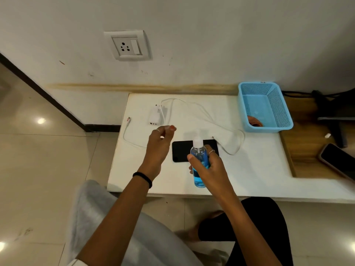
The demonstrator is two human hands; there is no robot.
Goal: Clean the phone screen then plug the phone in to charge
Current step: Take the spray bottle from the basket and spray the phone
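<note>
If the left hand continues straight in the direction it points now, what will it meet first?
Probably the white charger adapter, lying just beyond the left hand on the white table. The fingers seem to pinch something small and clear. With one view, depth is uncertain.

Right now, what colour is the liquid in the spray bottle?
Blue, under a white spray head; the bottle, gripped by the right hand, shows in the head view.

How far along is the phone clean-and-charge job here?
Early stage. Nothing looks finished. In hand: the right hand grips the blue spray bottle over the phone, which lies flat on the white board; the left hand pinches something small and clear, maybe the cap. Left: spray, wipe, then charging, since the charger and cable lie unplugged and the wall socket is empty.
</note>
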